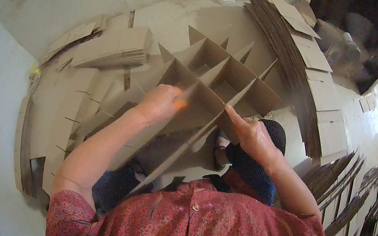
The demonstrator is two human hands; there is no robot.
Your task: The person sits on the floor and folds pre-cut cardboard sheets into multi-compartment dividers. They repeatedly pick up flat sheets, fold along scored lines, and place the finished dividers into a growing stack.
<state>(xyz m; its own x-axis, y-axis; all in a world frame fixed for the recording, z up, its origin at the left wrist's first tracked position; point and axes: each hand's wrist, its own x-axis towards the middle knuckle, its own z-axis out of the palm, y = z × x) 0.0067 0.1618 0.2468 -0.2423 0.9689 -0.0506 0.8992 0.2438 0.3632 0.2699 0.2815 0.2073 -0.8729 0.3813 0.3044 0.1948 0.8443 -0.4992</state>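
A cardboard divider grid (224,76) of crossed, slotted strips stands in front of me, with square cells and pointed strip ends jutting out at the far side. My left hand (158,104) is closed at the grid's near left corner, on a cardboard strip; something orange, blurred, shows at its fingertips. My right hand (255,137) has its index finger stretched to a strip crossing, touching the top edge there, with the other fingers curled and partly hidden. A long cardboard strip (178,152) runs from that crossing down toward my body.
Flat cardboard pieces (113,46) lie stacked at the left, with slotted sheets (60,115) nearer me. A long row of cardboard sheets (305,62) curves along the right. More upright bundles (352,197) stand at the lower right. A white power strip (227,0) lies by the far wall.
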